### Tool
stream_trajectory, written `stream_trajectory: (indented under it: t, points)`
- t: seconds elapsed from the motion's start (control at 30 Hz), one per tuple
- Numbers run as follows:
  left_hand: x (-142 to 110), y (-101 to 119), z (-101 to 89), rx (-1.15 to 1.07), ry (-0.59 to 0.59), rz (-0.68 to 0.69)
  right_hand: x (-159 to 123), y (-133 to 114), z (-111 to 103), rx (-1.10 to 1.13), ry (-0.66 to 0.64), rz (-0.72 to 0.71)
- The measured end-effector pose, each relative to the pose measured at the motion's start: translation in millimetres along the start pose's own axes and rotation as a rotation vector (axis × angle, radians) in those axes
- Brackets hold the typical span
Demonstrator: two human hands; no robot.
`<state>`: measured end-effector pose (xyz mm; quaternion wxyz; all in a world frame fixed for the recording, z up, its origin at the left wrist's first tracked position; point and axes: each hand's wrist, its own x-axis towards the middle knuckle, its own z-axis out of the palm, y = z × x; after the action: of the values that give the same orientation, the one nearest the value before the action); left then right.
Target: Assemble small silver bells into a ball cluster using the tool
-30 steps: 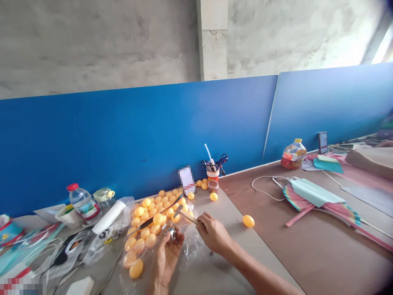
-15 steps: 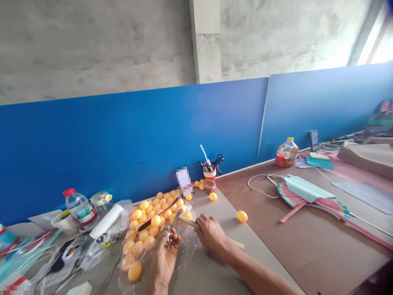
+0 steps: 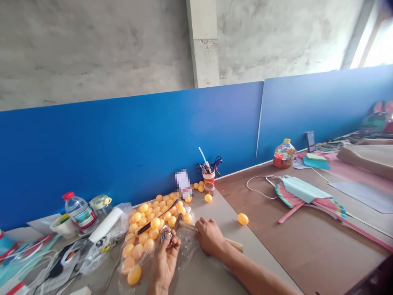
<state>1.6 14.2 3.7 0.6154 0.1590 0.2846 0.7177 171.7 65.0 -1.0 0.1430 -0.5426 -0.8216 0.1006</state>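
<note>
My left hand (image 3: 166, 256) is palm up near the bottom edge, fingers curled round a small shiny metal piece (image 3: 166, 235). My right hand (image 3: 209, 237) grips the wooden handle of a small hammer (image 3: 230, 243), whose metal head (image 3: 178, 220) hangs just above the metal piece. Both hands are over a clear plastic bag (image 3: 135, 254) holding several orange ping-pong balls (image 3: 153, 223).
A loose orange ball (image 3: 242, 218) lies to the right. A cup of pens and scissors (image 3: 209, 174), a water bottle (image 3: 79, 211), cables and packaging crowd the left. A folded fan (image 3: 307, 196), a jar (image 3: 284, 154) and another person's arm (image 3: 365, 160) are at right, before a blue partition (image 3: 138, 139).
The hammer head has dropped from above the balls down close to the metal piece in my left hand. The view has shifted slightly to the right.
</note>
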Motion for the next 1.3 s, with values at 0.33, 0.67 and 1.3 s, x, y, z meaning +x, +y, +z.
stream_trajectory:
  t: [0.33,0.67,1.3]
  points:
    - [0,11,-4.0,-0.217,0.026,-0.11,-1,4,5,-0.004,0.036,-0.01]
    - [0,7,-1.9,-0.015,-0.011,-0.019,-13,-10,-5,0.236,0.332,-0.297]
    - [1,14,-4.4,-0.198,0.054,0.003,-25,-32,30,0.446,0.296,-0.653]
